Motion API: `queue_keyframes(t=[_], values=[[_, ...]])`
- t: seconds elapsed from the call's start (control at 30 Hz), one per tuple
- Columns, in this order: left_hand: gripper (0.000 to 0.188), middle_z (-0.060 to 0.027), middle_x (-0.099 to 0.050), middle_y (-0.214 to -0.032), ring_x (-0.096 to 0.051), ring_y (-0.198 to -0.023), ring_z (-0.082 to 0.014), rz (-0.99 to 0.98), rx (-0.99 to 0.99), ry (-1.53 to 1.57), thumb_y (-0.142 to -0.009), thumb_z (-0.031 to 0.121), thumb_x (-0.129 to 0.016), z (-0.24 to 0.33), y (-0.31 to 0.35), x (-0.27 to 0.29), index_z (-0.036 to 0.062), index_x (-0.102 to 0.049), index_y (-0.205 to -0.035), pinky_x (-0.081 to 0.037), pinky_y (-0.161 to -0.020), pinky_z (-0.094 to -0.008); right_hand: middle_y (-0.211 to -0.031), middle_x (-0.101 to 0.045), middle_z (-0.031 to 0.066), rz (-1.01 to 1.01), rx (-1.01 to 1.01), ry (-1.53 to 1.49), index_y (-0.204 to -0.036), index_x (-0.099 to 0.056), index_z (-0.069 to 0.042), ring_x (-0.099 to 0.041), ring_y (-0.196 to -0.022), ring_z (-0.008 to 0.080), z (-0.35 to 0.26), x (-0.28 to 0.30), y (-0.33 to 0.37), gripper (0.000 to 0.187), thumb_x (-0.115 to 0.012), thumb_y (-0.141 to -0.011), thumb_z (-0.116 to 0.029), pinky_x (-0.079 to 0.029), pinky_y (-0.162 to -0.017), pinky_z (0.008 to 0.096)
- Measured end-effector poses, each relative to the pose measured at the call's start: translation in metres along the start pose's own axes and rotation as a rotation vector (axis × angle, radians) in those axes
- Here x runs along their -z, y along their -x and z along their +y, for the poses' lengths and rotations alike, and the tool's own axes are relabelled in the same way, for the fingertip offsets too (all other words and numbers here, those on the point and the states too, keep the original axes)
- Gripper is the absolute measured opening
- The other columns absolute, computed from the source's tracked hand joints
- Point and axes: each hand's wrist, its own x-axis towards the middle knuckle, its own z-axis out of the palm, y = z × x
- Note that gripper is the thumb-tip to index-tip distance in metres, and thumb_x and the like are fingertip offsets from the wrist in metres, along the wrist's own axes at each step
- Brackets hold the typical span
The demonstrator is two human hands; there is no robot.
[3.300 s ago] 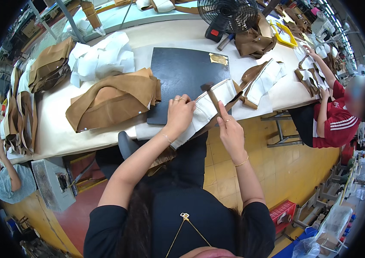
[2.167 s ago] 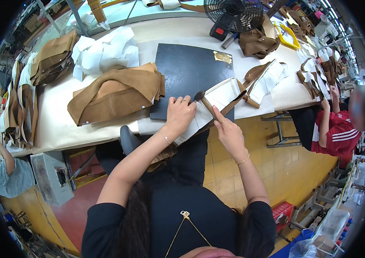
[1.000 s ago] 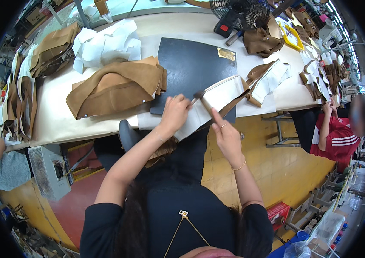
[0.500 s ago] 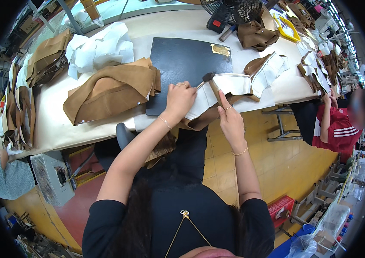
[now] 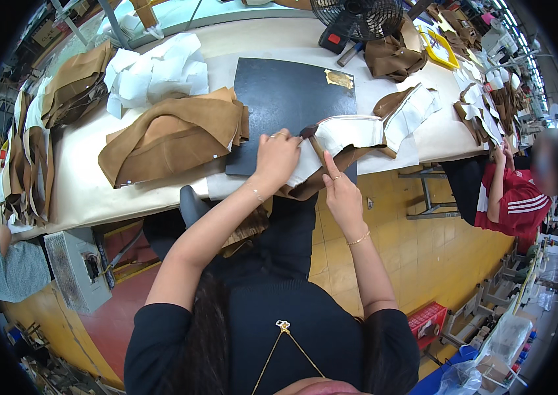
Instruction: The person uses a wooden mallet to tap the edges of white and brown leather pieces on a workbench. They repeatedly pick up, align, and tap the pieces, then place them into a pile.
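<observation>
A brown leather piece with white lining (image 5: pixel 351 131) lies along the near edge of a dark board (image 5: pixel 272 85), its brown side hanging over the table edge. My left hand (image 5: pixel 276 158) has its fingers closed at the left end of this piece. In my right hand (image 5: pixel 343 197) is a wooden-handled tool (image 5: pixel 316 146) with a short dark head; whether brush or hammer I cannot tell. The index finger stretches along its handle. The tool's head rests at the upper edge of the lining, just right of my left fingers.
Stacked brown leather pieces (image 5: pixel 174 141) and white sheets (image 5: pixel 157 74) lie on the left. A black fan (image 5: pixel 356 16), a brown bundle (image 5: pixel 394 56) and a yellow tray (image 5: pixel 439 47) are at the far right. Another person in red (image 5: pixel 514 197) sits at the right table end.
My right hand and the tool have moved left, bringing the dark head lower and nearer my left fingers. The left hand has hardly moved.
</observation>
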Motion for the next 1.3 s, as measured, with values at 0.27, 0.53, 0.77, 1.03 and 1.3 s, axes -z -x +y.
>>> queue_keyframes(t=[0.27,0.53,0.77,1.03,1.3], values=[[0.015,-0.0064,-0.065,-0.094,-0.064,-0.090,-0.0222,-0.032,-0.100,-0.165,-0.087,0.015,-0.065,-0.005,0.016,0.009,0.0072,-0.074,-0.096,-0.040,-0.081,-0.0389,-0.077,-0.057,0.0125,0.166,0.156,-0.133,-0.151,-0.042,-0.027,-0.061,-0.063,0.0345,-0.016,0.013,0.007,0.053,-0.053,-0.101,-0.017,-0.051,-0.060,0.0455],[0.011,-0.0049,-0.066,-0.092,-0.065,-0.090,-0.0213,-0.091,0.109,0.113,-0.086,0.015,-0.067,-0.010,0.023,0.023,0.0104,-0.075,-0.093,-0.039,-0.081,-0.0389,-0.080,-0.061,0.0136,-0.012,0.119,-0.029,-0.152,-0.041,-0.030,-0.063,-0.067,0.0359,-0.003,0.015,0.004,0.053,-0.053,-0.101,-0.020,-0.053,-0.062,0.0471],[0.011,-0.0060,-0.063,-0.087,-0.063,-0.089,-0.0222,0.035,-0.021,-0.047,-0.084,0.012,-0.063,-0.004,0.036,0.018,0.0100,-0.071,-0.091,-0.039,-0.080,-0.0398,-0.086,-0.064,0.0143,-0.107,0.016,-0.059,-0.150,-0.045,-0.027,-0.062,-0.073,0.0330,-0.012,0.004,0.019,0.052,-0.055,-0.100,-0.014,-0.050,-0.068,0.0411],[0.010,-0.0039,-0.063,-0.086,-0.062,-0.085,-0.0224,0.039,-0.089,-0.175,-0.086,0.015,-0.067,-0.003,0.046,0.023,0.0084,-0.071,-0.093,-0.038,-0.078,-0.0378,-0.076,-0.056,0.0134,0.163,0.205,-0.229,-0.151,-0.042,-0.027,-0.060,-0.063,0.0351,-0.027,0.011,0.022,0.053,-0.054,-0.100,-0.019,-0.051,-0.059,0.0474],[0.006,-0.0037,-0.060,-0.082,-0.061,-0.081,-0.0200,0.037,0.056,0.026,-0.087,0.012,-0.066,-0.010,0.055,0.027,0.0097,-0.071,-0.090,-0.037,-0.077,-0.0375,-0.075,-0.055,0.0121,0.019,0.205,-0.089,-0.151,-0.043,-0.026,-0.059,-0.062,0.0329,-0.014,0.009,0.020,0.053,-0.055,-0.100,-0.017,-0.049,-0.057,0.0452]])
